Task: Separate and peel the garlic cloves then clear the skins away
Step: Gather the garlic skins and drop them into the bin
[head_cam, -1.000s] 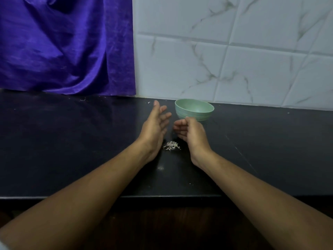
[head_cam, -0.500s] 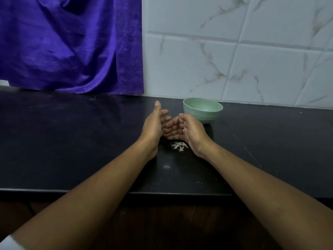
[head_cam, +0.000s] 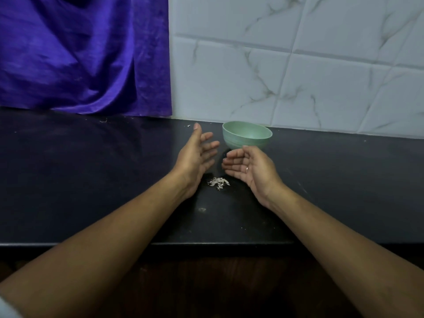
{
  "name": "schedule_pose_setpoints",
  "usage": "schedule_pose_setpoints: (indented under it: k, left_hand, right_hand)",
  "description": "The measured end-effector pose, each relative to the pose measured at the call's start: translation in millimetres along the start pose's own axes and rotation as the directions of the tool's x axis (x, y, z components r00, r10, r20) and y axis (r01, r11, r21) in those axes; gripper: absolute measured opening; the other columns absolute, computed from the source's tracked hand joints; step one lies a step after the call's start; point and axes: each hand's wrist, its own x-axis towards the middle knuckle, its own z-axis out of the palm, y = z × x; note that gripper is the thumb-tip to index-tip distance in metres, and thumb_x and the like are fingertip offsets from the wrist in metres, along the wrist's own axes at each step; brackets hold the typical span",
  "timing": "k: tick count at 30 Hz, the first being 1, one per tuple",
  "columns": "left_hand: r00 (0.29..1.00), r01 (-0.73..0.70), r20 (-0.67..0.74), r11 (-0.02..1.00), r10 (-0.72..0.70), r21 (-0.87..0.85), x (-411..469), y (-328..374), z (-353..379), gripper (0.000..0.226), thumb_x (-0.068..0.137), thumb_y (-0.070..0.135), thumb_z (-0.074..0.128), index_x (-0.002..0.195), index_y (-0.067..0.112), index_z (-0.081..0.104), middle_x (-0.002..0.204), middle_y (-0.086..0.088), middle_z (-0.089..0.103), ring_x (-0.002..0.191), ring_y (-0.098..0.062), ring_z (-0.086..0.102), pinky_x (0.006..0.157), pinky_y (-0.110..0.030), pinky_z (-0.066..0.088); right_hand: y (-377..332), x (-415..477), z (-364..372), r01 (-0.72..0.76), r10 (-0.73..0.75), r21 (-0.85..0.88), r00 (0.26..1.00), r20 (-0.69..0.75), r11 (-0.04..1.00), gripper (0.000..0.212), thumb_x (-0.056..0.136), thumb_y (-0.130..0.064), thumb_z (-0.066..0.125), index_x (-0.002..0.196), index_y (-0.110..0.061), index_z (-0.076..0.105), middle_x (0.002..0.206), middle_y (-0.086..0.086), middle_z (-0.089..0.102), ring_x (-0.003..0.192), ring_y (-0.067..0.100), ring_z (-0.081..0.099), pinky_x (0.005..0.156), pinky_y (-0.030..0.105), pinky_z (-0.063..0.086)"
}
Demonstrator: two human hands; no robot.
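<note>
- Right now the garlic skins (head_cam: 218, 182) lie in 1 small loose pile on the black counter (head_cam: 91, 180), between the 2 wrists and nearer the person than the fingertips.
- Skins: thin, dry, whitish-grey flakes, curled and tangled into a flat heap. Single pieces are too small to tell apart.
- Left hand (head_cam: 197, 154): fingers straight and a bit spread, thumb pointing up and away, palm facing right, nothing in it. Its lower edge is low by the counter; contact cannot be told.
- Right hand (head_cam: 247, 168): palm turned up and to the left, fingers loosely bent into a shallow cup, nothing visible inside. There is a thin ring (head_cam: 246, 169) on 1 finger.
- The hands are apart, palms facing each other, with a narrow gap between the fingertips. Both are just past the pile and neither touches the skins.
- Green bowl (head_cam: 246, 135): pale green, on the counter just behind the right thumb, close to the wall. Whether the thumb touches it cannot be told. The inner wall shows but the bottom is hidden, so its contents are unclear.
- Stray bits: 1 pale fleck (head_cam: 202, 209) lies on the counter nearer the front edge than the pile, and a few specks (head_cam: 103, 121) lie along the back edge.
- Purple cloth (head_cam: 80, 53) hangs behind on the left, white marble-look tiles (head_cam: 298, 65) are on the right.
- Both forearms are bare and reach in from the bottom corners.
</note>
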Motion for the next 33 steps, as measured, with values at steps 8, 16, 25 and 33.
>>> schedule_pose_setpoints:
  k: [8, 16, 25, 33]
  left_hand:
    - [0.991, -0.05, -0.123, 0.999, 0.052, 0.017, -6, 5, -10, 0.049, 0.107, 0.06, 0.036, 0.112, 0.022, 0.068, 0.118, -0.005, 0.072, 0.114, -0.02, 0.068, 0.1, -0.041, 0.055]
    - [0.986, -0.054, -0.155, 0.997, 0.063, 0.06, -4, 5, -11, 0.05, 0.108, 0.058, 0.037, 0.112, 0.02, 0.068, 0.114, -0.005, 0.072, 0.11, -0.019, 0.069, 0.095, -0.04, 0.057]
    - [0.98, -0.058, -0.184, 0.992, 0.078, 0.115, -6, 6, -14, 0.052, 0.107, 0.059, 0.037, 0.112, 0.02, 0.07, 0.111, -0.003, 0.074, 0.102, -0.018, 0.07, 0.086, -0.037, 0.059]
    - [0.975, -0.064, -0.205, 0.993, 0.084, 0.101, -11, 9, -14, 0.053, 0.108, 0.056, 0.037, 0.117, 0.016, 0.069, 0.115, -0.006, 0.073, 0.1, -0.019, 0.07, 0.083, -0.035, 0.059]
  right_hand:
    - [-3, -4, 19, 0.038, -0.034, -0.022, 0.987, 0.157, 0.999, 0.032, 0.106, -0.016, 0.039, 0.098, -0.006, 0.068, 0.092, 0.013, 0.074, 0.089, 0.024, 0.073, 0.088, 0.036, 0.055]
    - [-18, -9, -20, 0.176, -0.087, -0.472, 0.975, 0.204, 0.864, 0.015, 0.105, -0.012, 0.056, 0.099, -0.005, 0.068, 0.076, 0.003, 0.067, 0.054, 0.012, 0.056, 0.042, 0.022, 0.042]
    - [-27, -9, -7, 0.263, 0.049, -0.938, 0.959, 0.281, 0.227, 0.065, 0.107, -0.055, 0.037, 0.062, -0.018, 0.066, 0.057, -0.004, 0.06, 0.056, 0.01, 0.058, 0.065, 0.033, 0.047]
    - [-21, 6, 22, 0.233, 0.052, -0.85, 0.955, 0.291, 0.473, 0.061, 0.108, -0.051, 0.039, 0.065, -0.017, 0.063, 0.056, -0.005, 0.057, 0.044, 0.01, 0.052, 0.048, 0.025, 0.04]
